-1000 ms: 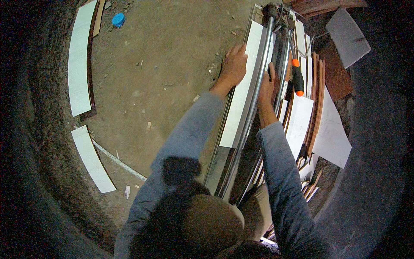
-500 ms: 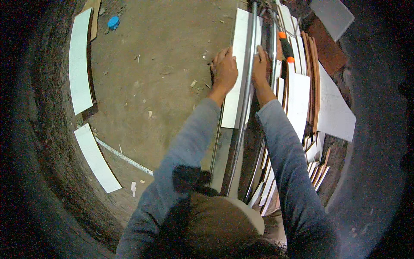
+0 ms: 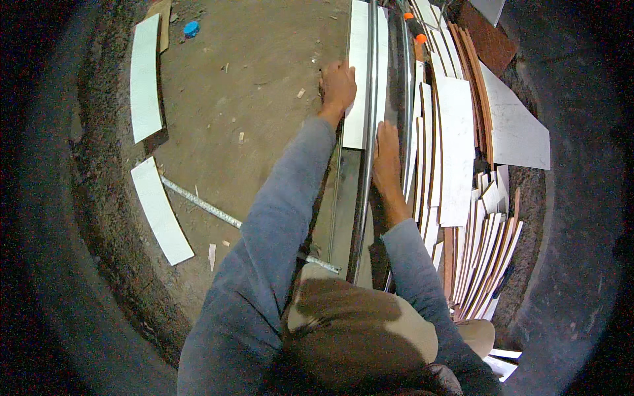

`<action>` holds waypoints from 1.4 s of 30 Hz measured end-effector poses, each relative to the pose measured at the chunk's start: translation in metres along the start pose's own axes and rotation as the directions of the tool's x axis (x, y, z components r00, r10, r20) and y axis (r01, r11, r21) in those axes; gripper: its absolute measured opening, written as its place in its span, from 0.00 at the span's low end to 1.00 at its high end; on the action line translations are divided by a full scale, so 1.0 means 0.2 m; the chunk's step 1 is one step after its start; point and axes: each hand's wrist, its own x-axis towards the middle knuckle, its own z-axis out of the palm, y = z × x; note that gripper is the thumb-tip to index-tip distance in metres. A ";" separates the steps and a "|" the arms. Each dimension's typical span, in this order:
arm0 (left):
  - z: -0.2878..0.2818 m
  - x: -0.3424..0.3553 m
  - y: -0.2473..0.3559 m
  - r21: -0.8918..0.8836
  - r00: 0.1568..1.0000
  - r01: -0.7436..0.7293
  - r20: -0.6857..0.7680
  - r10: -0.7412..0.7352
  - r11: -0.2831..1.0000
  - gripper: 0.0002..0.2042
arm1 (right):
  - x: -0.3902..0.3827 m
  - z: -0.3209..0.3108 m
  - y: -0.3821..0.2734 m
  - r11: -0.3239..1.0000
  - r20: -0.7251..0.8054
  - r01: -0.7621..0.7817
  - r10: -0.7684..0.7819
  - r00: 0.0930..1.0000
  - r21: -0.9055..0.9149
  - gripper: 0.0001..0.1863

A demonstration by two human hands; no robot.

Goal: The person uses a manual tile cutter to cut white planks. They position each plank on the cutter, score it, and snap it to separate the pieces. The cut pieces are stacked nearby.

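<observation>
A long white tile strip (image 3: 357,115) lies lengthwise under the shiny metal rails (image 3: 371,72) of a tile cutter. At the strip's left edge, my left hand (image 3: 338,87) is curled closed, its fingertips partly out of sight. My right hand (image 3: 388,158) is lower down, just right of the rail and beside the strip's near end. Its thumb points away from me and its fingers are drawn together; their tips are hidden, so what they grip does not show. Farther up on the cutter, a black handle with orange ends (image 3: 415,28) is in view.
White tile strips (image 3: 456,152) with brown edges are stacked to the right, beside a larger angled tile (image 3: 515,122). Two strips (image 3: 162,211) lie on the dirt floor at left, near a measuring tape (image 3: 201,204) and a blue cap (image 3: 191,29).
My right hand has slid nearer to me along the cutter. My left hand stays at the strip's left edge. The view has shifted, so the surroundings sit higher in the picture.
</observation>
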 end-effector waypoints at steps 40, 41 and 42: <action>-0.29 -1.13 0.04 -0.307 0.976 -0.032 -0.216 -0.037 0.951 0.13 | -0.24 0.10 -0.05 0.997 -0.388 -0.082 0.075 0.919 -0.001 0.15; -0.28 -1.13 0.04 -0.321 0.980 -0.006 -0.192 -0.059 0.947 0.13 | -0.23 0.10 -0.04 0.993 -0.380 -0.119 0.115 0.918 0.013 0.15; -0.28 -1.13 0.04 -0.309 0.977 -0.019 -0.209 -0.048 0.951 0.13 | -0.23 0.11 -0.05 0.994 -0.400 -0.104 0.112 0.910 0.040 0.15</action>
